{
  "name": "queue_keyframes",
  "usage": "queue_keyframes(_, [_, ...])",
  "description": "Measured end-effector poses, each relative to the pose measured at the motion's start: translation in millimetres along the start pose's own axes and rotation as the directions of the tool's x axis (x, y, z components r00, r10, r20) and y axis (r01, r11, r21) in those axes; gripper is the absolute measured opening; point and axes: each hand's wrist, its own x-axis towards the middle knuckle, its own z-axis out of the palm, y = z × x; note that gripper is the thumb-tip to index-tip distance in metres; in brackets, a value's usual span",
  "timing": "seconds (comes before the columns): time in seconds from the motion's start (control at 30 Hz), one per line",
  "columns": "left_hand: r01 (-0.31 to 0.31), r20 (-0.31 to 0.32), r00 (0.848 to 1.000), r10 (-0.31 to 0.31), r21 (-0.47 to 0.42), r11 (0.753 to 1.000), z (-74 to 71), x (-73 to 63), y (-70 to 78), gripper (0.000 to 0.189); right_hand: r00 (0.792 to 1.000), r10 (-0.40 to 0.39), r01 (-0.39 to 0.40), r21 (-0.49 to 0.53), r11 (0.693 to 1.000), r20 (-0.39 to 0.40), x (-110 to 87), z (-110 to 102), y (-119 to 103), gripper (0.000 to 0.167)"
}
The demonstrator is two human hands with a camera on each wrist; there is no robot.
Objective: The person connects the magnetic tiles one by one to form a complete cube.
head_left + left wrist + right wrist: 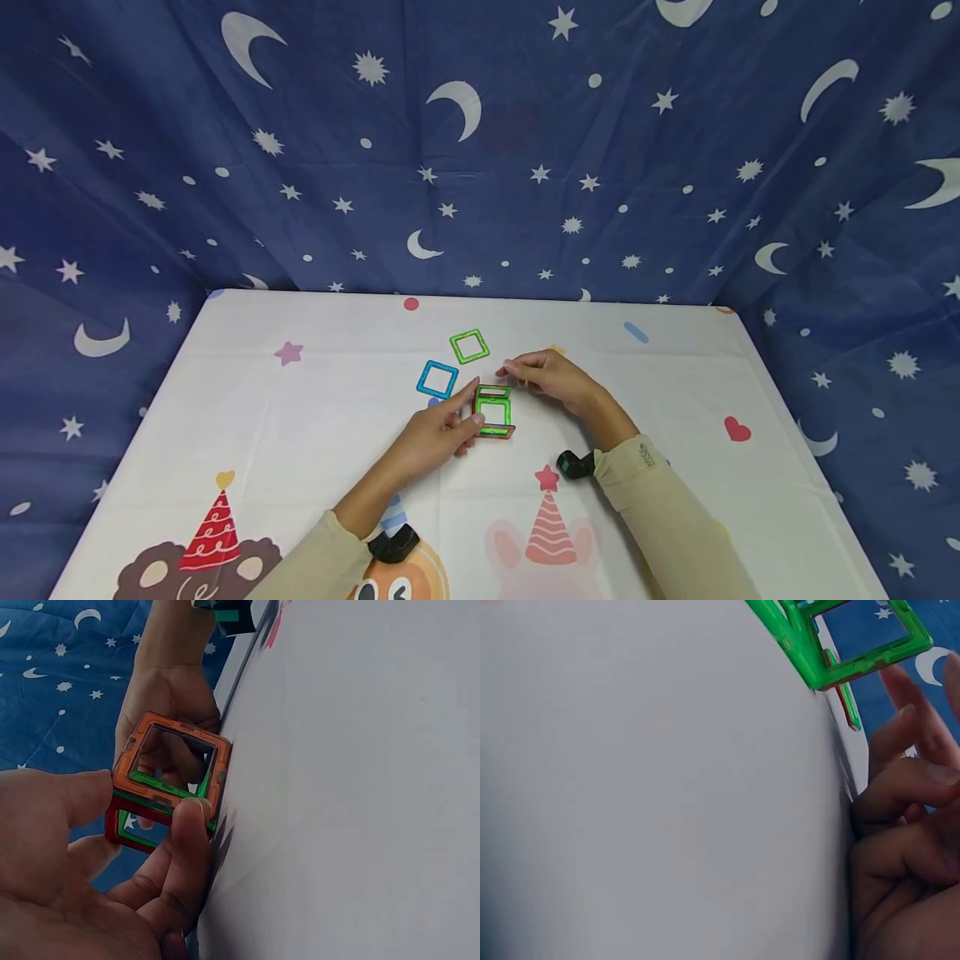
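Observation:
A small box-like build of square magnetic tiles (pixel 493 401) stands on the table, with green, red and orange frames joined at their edges. My left hand (pixel 435 433) holds it from the left, thumb and fingers at its sides. In the left wrist view the fingers touch the orange tile (pixel 222 776), and a red tile (pixel 112 823) shows below. My right hand (pixel 555 379) hovers just right of the build, its fingers loosely bent and holding nothing. The right wrist view shows a green tile (pixel 874 664) of the build beyond the fingertips.
Behind the build lie a loose blue square tile (pixel 443 365) and a loose green square tile (pixel 476 358). A white cloth (pixel 300 433) with printed party figures covers the table. Blue star-patterned curtain (pixel 510 133) hangs along the back and sides.

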Motion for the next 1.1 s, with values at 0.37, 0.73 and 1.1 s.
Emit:
queue_keyframes(0.37, [-0.021,-0.001,1.000,0.021,0.005,1.000,2.1,0.7,-0.6,0.063,0.983,-0.079,0.056,-0.144,0.988,-0.163,35.3,-1,-12,0.032])
queue_keyframes(0.73, [-0.036,0.009,0.999,0.036,0.010,0.999,1.5,-0.6,0.0,0.064,0.984,-0.160,0.088,-0.557,0.826,-0.082,60.1,12,-36,0.045])
queue_keyframes(1.1, [-0.037,0.002,0.999,0.037,-0.002,0.999,0.2,-0.3,-0.9,0.064,0.976,-0.141,0.023,-0.570,0.821,-0.164,57.7,14,-29,0.029])
